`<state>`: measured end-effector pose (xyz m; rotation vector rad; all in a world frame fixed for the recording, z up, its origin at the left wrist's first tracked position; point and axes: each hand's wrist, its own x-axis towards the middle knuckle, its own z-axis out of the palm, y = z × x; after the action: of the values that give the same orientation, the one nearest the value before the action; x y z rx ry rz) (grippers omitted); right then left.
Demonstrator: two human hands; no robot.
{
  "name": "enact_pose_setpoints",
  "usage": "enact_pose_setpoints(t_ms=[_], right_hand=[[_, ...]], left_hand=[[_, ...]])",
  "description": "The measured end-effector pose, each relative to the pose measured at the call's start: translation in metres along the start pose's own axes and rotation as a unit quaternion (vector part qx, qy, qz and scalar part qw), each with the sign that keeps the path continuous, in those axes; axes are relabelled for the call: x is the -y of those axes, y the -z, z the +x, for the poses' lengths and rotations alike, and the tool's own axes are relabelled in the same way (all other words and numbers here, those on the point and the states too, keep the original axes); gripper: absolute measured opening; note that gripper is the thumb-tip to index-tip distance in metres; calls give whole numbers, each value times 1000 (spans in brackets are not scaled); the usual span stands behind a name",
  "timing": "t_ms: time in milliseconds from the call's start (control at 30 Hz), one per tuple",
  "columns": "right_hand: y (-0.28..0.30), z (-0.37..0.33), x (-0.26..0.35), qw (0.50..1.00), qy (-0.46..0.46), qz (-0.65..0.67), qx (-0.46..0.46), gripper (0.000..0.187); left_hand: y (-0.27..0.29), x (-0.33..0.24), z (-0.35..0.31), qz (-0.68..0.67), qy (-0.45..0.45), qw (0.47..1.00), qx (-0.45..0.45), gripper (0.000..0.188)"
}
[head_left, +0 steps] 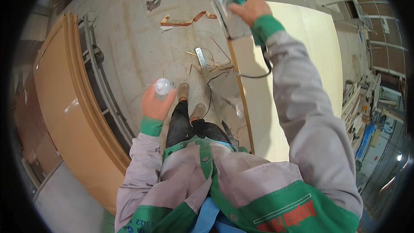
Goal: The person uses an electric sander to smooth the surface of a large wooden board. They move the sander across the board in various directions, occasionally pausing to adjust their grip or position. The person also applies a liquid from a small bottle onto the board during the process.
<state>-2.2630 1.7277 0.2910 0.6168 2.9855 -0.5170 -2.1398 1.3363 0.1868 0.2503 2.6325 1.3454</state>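
My right hand [253,8] is wrapped round the teal handle of a power sander [225,12]. The sander is at the far left edge of a large pale wooden panel [308,64], partly overhanging it. Its base is tilted, and I cannot tell if it touches the panel. A black cord [254,76] runs from it across the panel's edge and down toward the floor. Off to the left, above the floor, my left hand [157,102] has its fingers curled round a whitish, translucent plastic bottle [163,86] with a rounded top. The bottle's lower part is hidden by the hand.
Several brown boards [64,90] stand stacked on the left beside a metal frame [99,77]. On the concrete floor lie a curled strip of edging [189,23], a metal bar [202,62] and thin scraps. Timber offcuts [355,99] fill the right side.
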Motion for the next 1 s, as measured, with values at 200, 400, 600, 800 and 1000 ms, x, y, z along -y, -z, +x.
enact_pose_setpoints(t_ms=[200,400,600,800,1000], right_hand=[[-4,-231,-48,998,-50,25,31,91],[-6,-467,-103,950,-300,77,-39,103],[-8,-585,-199,856,-471,64,-201,105],[18,-511,-256,842,-488,85,-214,104],[15,-348,-175,892,-409,156,-111,111]], left_hand=[[-42,-53,16,-17,-105,992,74,49],[-109,-105,4,-68,-204,952,218,45],[-127,-99,-20,-133,-160,926,315,43],[-85,-77,-2,-148,-108,943,276,39],[-86,-115,71,-179,-144,928,293,35]])
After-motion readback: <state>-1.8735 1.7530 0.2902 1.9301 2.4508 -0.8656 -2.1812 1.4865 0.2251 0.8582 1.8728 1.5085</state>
